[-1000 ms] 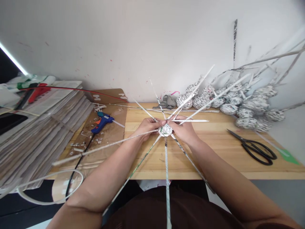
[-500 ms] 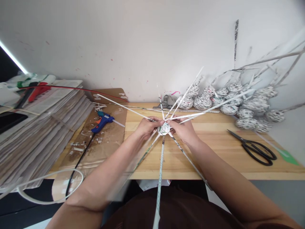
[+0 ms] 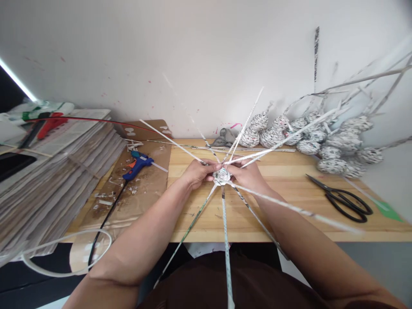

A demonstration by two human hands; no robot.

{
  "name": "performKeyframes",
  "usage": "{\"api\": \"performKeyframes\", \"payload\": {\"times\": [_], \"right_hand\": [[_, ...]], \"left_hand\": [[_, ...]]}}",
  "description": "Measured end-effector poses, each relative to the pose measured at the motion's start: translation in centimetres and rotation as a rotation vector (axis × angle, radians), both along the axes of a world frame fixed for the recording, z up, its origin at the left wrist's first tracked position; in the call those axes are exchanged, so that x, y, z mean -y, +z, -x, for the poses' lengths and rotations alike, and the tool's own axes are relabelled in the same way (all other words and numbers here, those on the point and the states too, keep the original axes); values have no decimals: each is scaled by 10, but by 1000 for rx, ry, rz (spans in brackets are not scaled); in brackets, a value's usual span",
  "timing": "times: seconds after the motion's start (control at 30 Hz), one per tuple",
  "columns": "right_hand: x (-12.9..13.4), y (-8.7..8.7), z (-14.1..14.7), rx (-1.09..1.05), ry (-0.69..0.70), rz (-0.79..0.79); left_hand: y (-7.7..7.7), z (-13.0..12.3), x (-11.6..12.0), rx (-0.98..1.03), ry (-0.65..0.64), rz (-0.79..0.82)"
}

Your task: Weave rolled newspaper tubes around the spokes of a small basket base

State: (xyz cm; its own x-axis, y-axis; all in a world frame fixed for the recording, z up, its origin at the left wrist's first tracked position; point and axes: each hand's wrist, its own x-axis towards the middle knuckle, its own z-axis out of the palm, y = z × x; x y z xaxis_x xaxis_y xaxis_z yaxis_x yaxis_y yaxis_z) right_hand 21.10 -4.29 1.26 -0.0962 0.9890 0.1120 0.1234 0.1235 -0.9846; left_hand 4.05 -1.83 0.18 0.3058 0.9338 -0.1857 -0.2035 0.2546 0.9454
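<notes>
Between my two hands is a small woven paper piece (image 3: 222, 176), round, made of rolled newspaper, with several long paper sticks fanning out from it in all directions. My left hand (image 3: 200, 172) pinches its left edge, thumb on top. From the other side my right hand (image 3: 246, 174) grips the upper right edge, its thumb close to the left one. One white paper stick (image 3: 280, 203) crosses over my right forearm, its far end blurred. Another, a pale blue stick (image 3: 226, 244), points down towards my body. The fingers beneath the piece are mostly hidden.
Several woven gourd shapes (image 3: 275, 136) line the wall at the right. Black scissors (image 3: 346, 201) lie on the wooden table (image 3: 289, 231). A blue glue gun (image 3: 138, 165) rests on brown cardboard at left, beside a stack of newspapers (image 3: 58, 189) and a white cable (image 3: 69, 274).
One long stick has swung from the lower left over to the right, across my right forearm. The upright stick behind now leans left. Both hands keep their hold.
</notes>
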Motion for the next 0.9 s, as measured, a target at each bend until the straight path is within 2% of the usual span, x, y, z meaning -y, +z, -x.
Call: {"api": "performKeyframes", "payload": {"times": [0.13,0.23,0.43,0.5,0.77,0.9], "right_hand": [[-1,1,-1,-20,55,-11],[-2,3,1,-105,31,34],[-2,4,8,-171,-160,113],[-1,4,9,-173,-180,73],[2,5,9,-101,-117,-73],[4,6,10,-55,-110,-160]], "left_hand": [[0,1,-1,-46,-4,-3],[0,1,-1,-21,32,-3],[0,-1,-2,59,62,-8],[1,-2,-2,61,72,4],[5,-9,2,77,117,50],[6,-11,1,73,142,124]]}}
